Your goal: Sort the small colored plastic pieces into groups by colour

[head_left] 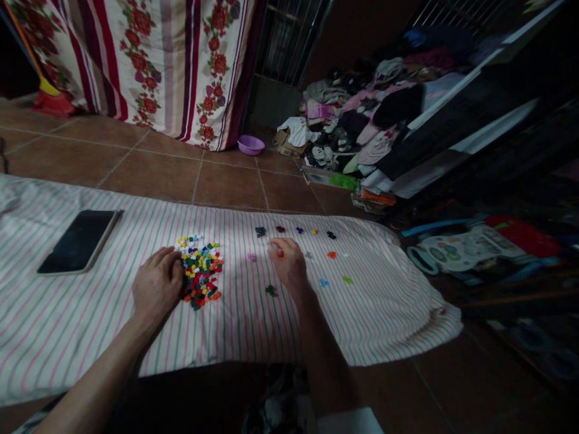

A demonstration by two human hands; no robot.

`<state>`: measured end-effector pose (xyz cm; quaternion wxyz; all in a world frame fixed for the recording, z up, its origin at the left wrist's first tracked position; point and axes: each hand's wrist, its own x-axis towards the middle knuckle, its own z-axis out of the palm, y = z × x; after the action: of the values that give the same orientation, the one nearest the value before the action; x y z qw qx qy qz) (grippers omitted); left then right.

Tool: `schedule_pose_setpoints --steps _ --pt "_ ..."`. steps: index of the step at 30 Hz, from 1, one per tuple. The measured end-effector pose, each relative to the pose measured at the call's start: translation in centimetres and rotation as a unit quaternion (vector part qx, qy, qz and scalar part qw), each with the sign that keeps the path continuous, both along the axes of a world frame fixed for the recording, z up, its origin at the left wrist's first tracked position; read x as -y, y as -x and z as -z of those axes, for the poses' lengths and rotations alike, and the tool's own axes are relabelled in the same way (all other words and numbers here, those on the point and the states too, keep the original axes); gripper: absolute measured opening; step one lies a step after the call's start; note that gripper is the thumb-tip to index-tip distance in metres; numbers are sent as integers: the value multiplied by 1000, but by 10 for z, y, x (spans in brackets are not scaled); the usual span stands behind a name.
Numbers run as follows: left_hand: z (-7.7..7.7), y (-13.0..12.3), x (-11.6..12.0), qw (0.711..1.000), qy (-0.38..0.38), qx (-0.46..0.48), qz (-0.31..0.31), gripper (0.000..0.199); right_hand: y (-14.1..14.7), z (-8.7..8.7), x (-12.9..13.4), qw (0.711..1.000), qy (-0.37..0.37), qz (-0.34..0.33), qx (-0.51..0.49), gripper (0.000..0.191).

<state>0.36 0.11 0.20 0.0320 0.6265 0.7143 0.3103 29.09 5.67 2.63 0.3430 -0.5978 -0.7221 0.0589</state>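
A pile of small coloured pieces [201,271], in red, green, yellow, orange, white and blue, lies on the striped cloth [239,325]. My left hand [158,280] rests at the pile's left edge, fingers loosely bent and apart, touching the pieces. Over the cloth to the right, my right hand [288,264] is closed in a pinch, with a small red piece [280,254] showing at its fingertips. Around it lie little one-colour groups: pink pieces [251,257], dark green pieces [271,290], brown pieces [280,229], orange pieces [332,255] and light blue pieces [324,282].
A phone [79,242] lies on the cloth at the left. Beyond the cloth's far edge, a purple basin [250,144] stands on the tiled floor by a flowered curtain [167,66]. Heaped clothes [357,114] fill the back right, and a baby walker [456,247] stands at the right.
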Motion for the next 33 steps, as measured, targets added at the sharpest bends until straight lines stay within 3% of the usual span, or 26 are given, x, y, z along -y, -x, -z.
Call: schedule_pose_setpoints --steps 6,13,22,33 --pt "-6 1 1 999 22 44 3 40 67 -3 22 987 34 -156 21 18" --pt "-11 9 6 995 31 97 1 38 96 -3 36 957 77 -268 76 13" --pt "-21 14 10 993 54 102 3 38 115 -17 46 931 132 -291 175 17" --pt "-28 14 12 996 62 61 32 35 119 -23 42 927 146 -290 186 20"
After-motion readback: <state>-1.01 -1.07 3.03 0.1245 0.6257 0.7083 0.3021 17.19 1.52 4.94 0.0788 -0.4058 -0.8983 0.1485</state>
